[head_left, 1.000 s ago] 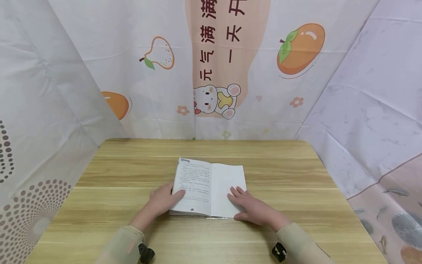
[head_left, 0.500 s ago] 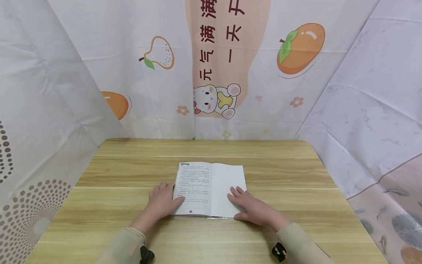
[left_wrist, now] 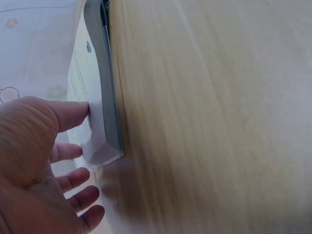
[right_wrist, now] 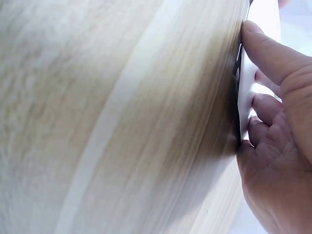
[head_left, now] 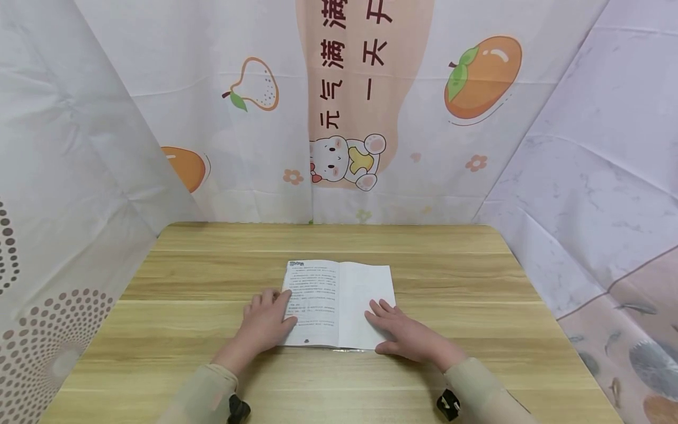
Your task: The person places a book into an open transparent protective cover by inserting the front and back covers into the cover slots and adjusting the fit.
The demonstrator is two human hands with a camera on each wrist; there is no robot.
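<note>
An open book (head_left: 311, 303) lies on the wooden table, its left page printed with text and its right page (head_left: 365, 294) blank. At the left edge is my left hand (head_left: 265, 323), thumb and index fingertip touching the printed page. Its other fingers extend past the book's edge, as the left wrist view shows, where the thick stack of pages (left_wrist: 106, 97) is seen from the side. My right hand (head_left: 405, 335) rests with spread fingers on the lower right of the blank page. In the right wrist view, its thumb (right_wrist: 273, 53) lies along the book's near edge.
The wooden table (head_left: 212, 265) extends around the book on all sides. Behind it hangs a white curtain (head_left: 254, 135) with fruit and cartoon prints. More cloth (head_left: 593, 165) hangs at the right and left. A dark device sits at each wrist.
The book's left side, raised a little at its outer edge earlier, now lies lower. My left hand has shifted slightly, bringing its index finger onto the page. The right hand has stayed still.
</note>
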